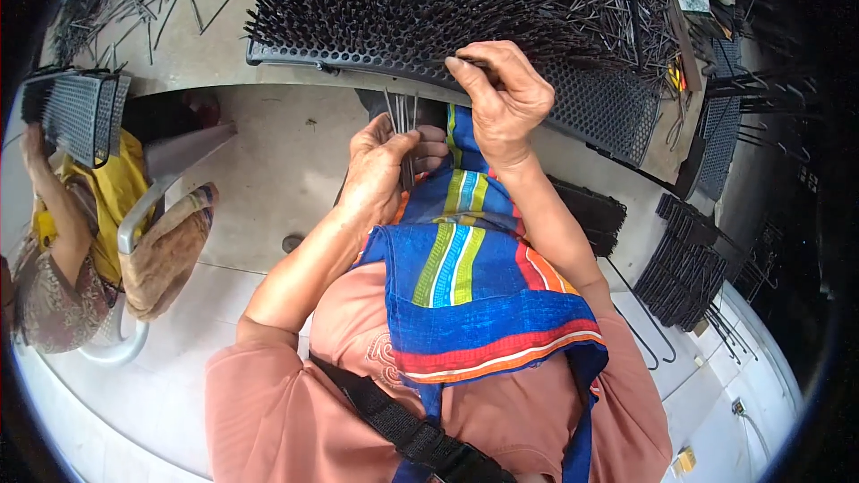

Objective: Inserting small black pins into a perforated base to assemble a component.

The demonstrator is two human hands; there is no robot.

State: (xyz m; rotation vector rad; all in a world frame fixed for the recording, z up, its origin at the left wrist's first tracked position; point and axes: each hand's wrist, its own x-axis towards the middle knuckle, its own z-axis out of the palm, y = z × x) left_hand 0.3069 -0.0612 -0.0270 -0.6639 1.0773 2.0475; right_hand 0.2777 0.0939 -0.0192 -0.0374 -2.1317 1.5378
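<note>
My left hand (380, 165) is closed round a small bundle of thin grey metal rods (400, 116), which stick up past the thumb and show again below the fingers. A little to the right and farther off, my right hand (508, 100) is pinched at the front edge of a black perforated rack (617, 116). Whatever its fingertips hold, if anything, is hidden against the dark metal. Upright dark rods (376, 4) fill most of the rack's holes. Bare holes show along its front and right part.
Loose rods (165, 0) lie on the table (215, 45) at the left, and more are heaped behind the rack. At far left a person (72, 233) in a yellow apron holds another perforated rack (82, 116). Black hooked racks (680, 259) rest at the right.
</note>
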